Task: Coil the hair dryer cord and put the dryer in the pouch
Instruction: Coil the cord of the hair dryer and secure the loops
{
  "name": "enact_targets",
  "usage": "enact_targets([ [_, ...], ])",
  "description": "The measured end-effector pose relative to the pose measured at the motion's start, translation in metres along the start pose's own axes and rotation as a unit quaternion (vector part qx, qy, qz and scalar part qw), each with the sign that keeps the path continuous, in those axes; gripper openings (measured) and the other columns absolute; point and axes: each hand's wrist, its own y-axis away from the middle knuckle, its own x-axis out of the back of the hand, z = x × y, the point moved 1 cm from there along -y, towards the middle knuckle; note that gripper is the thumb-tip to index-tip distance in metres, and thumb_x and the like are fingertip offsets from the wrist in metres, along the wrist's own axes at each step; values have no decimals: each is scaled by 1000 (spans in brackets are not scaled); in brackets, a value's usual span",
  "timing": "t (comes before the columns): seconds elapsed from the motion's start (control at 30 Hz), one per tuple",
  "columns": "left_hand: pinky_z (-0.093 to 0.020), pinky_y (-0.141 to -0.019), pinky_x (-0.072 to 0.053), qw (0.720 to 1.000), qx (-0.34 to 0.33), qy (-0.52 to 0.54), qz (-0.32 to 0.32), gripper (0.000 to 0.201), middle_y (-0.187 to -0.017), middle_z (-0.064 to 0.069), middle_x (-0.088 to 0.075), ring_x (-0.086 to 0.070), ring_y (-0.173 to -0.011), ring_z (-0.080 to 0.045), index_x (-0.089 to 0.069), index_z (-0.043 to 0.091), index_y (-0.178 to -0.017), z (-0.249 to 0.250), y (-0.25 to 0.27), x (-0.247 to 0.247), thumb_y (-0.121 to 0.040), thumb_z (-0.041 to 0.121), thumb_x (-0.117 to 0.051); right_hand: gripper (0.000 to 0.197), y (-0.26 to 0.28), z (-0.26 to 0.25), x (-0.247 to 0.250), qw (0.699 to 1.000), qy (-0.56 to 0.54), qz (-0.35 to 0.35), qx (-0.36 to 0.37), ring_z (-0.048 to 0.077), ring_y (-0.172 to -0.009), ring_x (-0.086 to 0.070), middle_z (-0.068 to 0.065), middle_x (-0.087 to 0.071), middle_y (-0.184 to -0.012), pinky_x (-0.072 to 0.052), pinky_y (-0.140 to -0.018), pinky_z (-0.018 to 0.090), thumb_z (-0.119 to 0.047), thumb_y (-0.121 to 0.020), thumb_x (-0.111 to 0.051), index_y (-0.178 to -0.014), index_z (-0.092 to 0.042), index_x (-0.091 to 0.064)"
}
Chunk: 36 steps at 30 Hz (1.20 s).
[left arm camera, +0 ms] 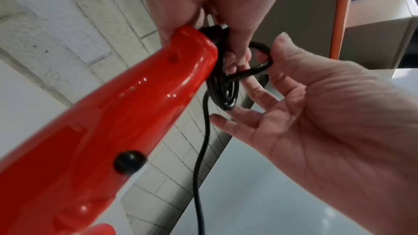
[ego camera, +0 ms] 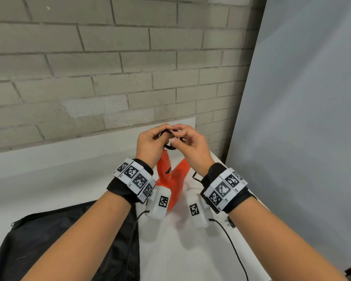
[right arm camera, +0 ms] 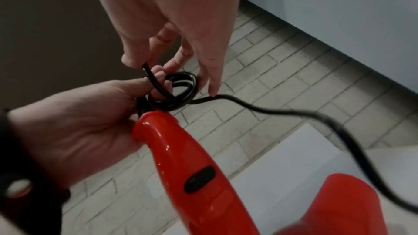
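Note:
The red hair dryer hangs nozzle-down above the white table, between my wrists. Its black cord is wound into a small coil at the end of the handle. My left hand grips that coil together with the handle end. My right hand pinches a loop of cord against the coil. A loose length of cord trails away to the right and down. The black pouch lies flat on the table at lower left.
A grey brick wall rises just behind the white table, and a pale panel stands on the right. A small black plug-like piece lies on the table under my right wrist.

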Motion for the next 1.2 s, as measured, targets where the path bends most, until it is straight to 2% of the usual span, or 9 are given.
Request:
enact_targets([
  [0.1, -29, -71, -56, 1000, 17, 8, -24, 33, -66, 11, -68, -63, -68, -9, -68, 20, -76, 2, 0, 3, -83, -7, -50, 26, 0, 6, 4, 999, -18, -32, -12, 6, -81, -62, -2, -51, -112, -52, -74, 19, 8, -82, -57, -78, -16, -49],
  [0.23, -34, -73, -52, 998, 28, 11, -64, 27, -49, 14, -61, -53, -53, -1, -67, 11, -87, 7, 2, 6, -83, -8, -49, 33, -4, 16, 12, 990, 62, -117, -48, 9, -104, -53, -7, -52, -113, -46, -94, 26, -26, -83, -58, -113, -23, -44],
  [0.33, -13, -55, -47, 997, 40, 6, -67, 23, -45, 13, -59, -51, -47, 1, -66, 4, -94, 9, 2, 7, -83, -8, -50, 60, -6, 11, 15, 976, 98, -178, -83, -1, -101, -55, -3, -55, -109, -45, -92, 16, -54, -79, -57, -121, -13, -44],
  [0.43, -11, -54, -42, 994, 47, -2, -101, 29, -45, 12, -57, -47, -48, 0, -66, 15, -83, 11, 0, 11, -83, -7, -48, 21, -8, 6, 19, 966, 143, -203, -71, -13, -84, -56, -6, -56, -95, -42, -82, 7, -16, -95, -46, -113, -9, -52],
  [0.6, -8, -54, -40, 991, 20, -18, -132, 15, -49, 13, -55, -46, -50, 1, -65, 12, -92, 14, 2, 7, -88, 9, -51, 13, -9, 15, 29, 953, 219, -197, -69, 8, -83, -40, -10, -42, -81, -32, -78, 23, -54, -78, -47, -88, -46, -51],
  [0.77, -10, -53, -38, 988, 53, -7, -147, 22, -58, 1, -44, -42, -49, -2, -63, 7, -105, 12, 0, 6, -91, 11, -46, 35, -12, 16, 40, 945, 211, -223, -112, 4, -80, -42, -3, -41, -84, -34, -79, 19, -14, -71, -51, -103, -3, -59],
  [0.87, -15, -54, -35, 984, 70, -6, -163, 21, -52, 7, -48, -42, -50, -4, -67, 13, -89, 10, -2, 8, -90, 8, -47, 16, -15, 17, 44, 938, 268, -200, -88, 6, -76, -43, -5, -40, -78, -35, -77, 19, -12, -92, -50, -98, -15, -64],
  [1.03, -15, -53, -31, 978, 81, -2, -192, 21, -47, 11, -49, -40, -48, -4, -67, 11, -86, 12, -1, 6, -87, 2, -48, 17, -30, 7, 48, 923, 373, -95, -6, 20, -83, -50, 15, -57, -90, -39, -75, 26, -13, -92, -48, -96, -7, -64],
  [1.2, -10, -52, -35, 977, 62, -22, -201, 19, -50, 15, -57, -42, -49, 0, -66, 12, -90, 13, 3, 0, -87, 2, -50, 19, -37, -9, 44, 888, 449, -84, 44, 26, -95, -55, 14, -62, -100, -39, -81, 30, -10, -94, -44, -101, -5, -61],
])
